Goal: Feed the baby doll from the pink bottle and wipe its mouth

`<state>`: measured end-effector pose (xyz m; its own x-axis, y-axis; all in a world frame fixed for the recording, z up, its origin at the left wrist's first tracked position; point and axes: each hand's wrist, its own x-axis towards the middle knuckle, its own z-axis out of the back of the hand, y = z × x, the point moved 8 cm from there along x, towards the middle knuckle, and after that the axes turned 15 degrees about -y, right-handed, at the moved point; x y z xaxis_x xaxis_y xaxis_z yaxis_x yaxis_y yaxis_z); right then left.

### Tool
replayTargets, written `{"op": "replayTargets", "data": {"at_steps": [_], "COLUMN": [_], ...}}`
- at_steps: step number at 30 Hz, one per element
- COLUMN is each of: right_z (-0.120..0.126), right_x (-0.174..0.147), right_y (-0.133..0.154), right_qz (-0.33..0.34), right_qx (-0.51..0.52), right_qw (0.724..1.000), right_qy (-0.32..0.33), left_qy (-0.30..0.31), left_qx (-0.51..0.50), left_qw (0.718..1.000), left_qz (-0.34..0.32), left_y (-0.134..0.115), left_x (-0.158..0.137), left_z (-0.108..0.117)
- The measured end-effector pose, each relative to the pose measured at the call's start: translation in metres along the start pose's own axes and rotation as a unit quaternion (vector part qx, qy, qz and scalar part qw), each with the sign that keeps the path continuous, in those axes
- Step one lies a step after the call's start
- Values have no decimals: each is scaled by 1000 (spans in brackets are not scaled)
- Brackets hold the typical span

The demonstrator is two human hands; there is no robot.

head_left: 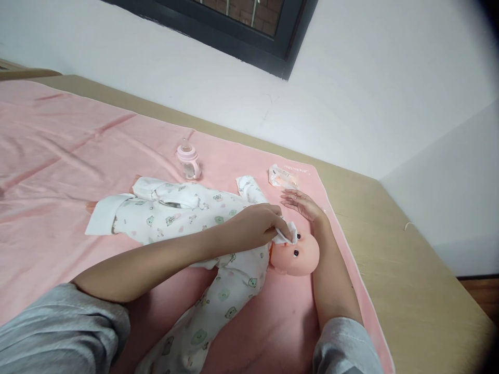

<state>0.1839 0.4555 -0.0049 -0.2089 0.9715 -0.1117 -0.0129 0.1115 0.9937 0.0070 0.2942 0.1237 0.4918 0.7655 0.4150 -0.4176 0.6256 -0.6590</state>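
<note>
A baby doll (310, 254) lies on its back on a pink blanket (50, 156), its head toward the right. It wears a white onesie (202, 218) printed with green bears. My left hand (253, 226) pinches a small white wipe (286, 234) and presses it against the lower part of the doll's face. The wipe covers the doll's mouth area, while both dark eyes show. My right hand (302, 205) rests beyond the top side of the doll's head, fingers stretched out and holding nothing. Just past those fingertips lies a crumpled clear-and-white packet (281, 177).
A pink-capped baby bottle (189, 162) stands on the blanket beyond the doll's legs. The wooden surface (374, 234) shows past the blanket's right edge. Behind rises a white wall (343, 104) with a dark-framed window (234, 39).
</note>
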Motion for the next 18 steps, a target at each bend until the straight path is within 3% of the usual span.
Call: {"op": "replayTargets", "data": {"at_steps": [18], "right_z": [-1], "right_x": [-1], "right_y": [0], "right_qz": [-16], "right_qx": [5], "right_qw": [1000], "right_qy": [-17], "left_qy": [-39], "left_qx": [29], "left_qw": [999], "left_qz": [-13], "left_y": [3], "left_x": [2], "left_z": [4]}}
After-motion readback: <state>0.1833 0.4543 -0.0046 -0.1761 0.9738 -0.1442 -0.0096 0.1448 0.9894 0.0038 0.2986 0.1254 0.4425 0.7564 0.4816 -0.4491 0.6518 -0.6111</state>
